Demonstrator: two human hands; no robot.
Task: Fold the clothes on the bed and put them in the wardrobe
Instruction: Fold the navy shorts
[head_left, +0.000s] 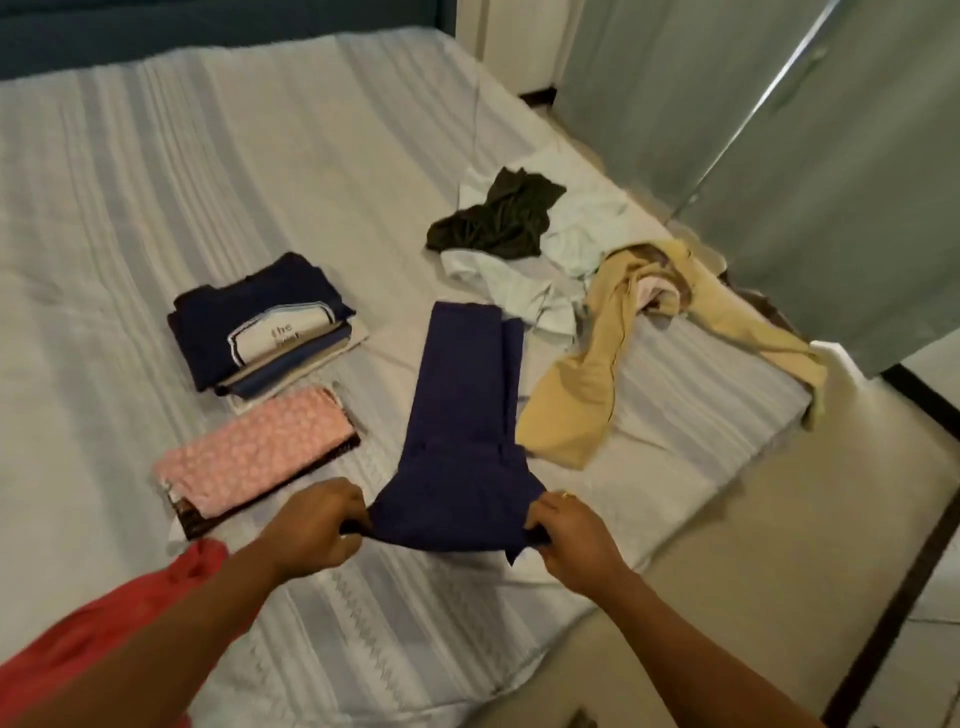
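Navy-blue fabric garment (462, 415), one, folded narrow and laid lengthwise on the pale striped bed sheet (208, 182), with the far end touching the loose heap and the near end lifted slightly at the bed's edge. Held at its two near corners: left hand (317, 525) with fingers curled round the left corner, right hand (571, 535) pinching the right corner with fingers curled in, one gold ring (565, 495) on a finger.

Two folded piles to the left of it, well apart from the heap:
- stack of folded clothes (260, 322) topped by a dark navy shirt with a white print, several layers beneath, exact number unclear;
- folded pink patterned cloth (254, 452) over a dark edge, just beside that stack, nearer the left hand.

Three unfolded garments bunched at the right:
- crumpled dark olive garment (498, 218) on top;
- rumpled pale mint-white garment (519, 280) under it;
- cream-yellow garment (587, 395) sprawled toward the bed's corner.

Red fabric (104, 623) at lower left beside the left forearm. Two tall grey-green panels (831, 208) beyond the bed's right side.
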